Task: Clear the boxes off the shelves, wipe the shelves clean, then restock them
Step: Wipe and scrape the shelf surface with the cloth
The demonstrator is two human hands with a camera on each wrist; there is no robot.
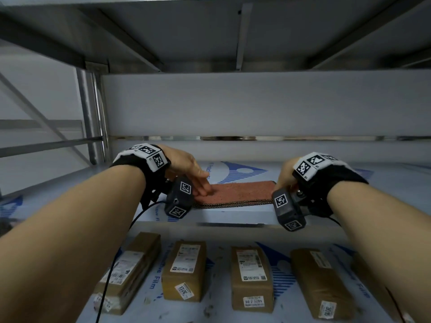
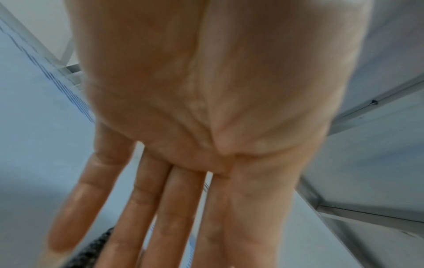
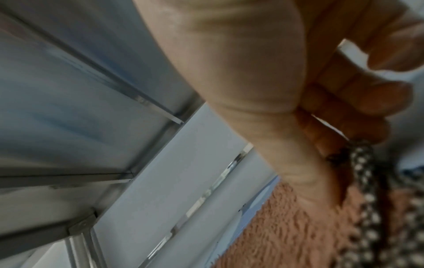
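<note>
A folded reddish-brown cloth [image 1: 235, 192] with a dark speckled edge lies on the middle shelf [image 1: 233, 216], which is covered in blue-printed protective film. My left hand [image 1: 200, 183] lies flat on the cloth's left end, fingers straight. The left wrist view shows that open hand [image 2: 160, 217] over the speckled edge of the cloth [image 2: 91, 253]. My right hand [image 1: 283, 180] is at the cloth's right end. In the right wrist view the right hand [image 3: 358, 150] pinches the cloth [image 3: 286, 226] at its speckled edge between thumb and curled fingers.
Several brown cardboard boxes [image 1: 184, 269] with shipping labels lie side by side on the lower shelf [image 1: 282, 276]. The underside of the upper shelf [image 1: 210, 31] hangs close overhead. A steel post [image 1: 93, 113] stands at the left and a rail [image 1: 233, 138] runs along the back.
</note>
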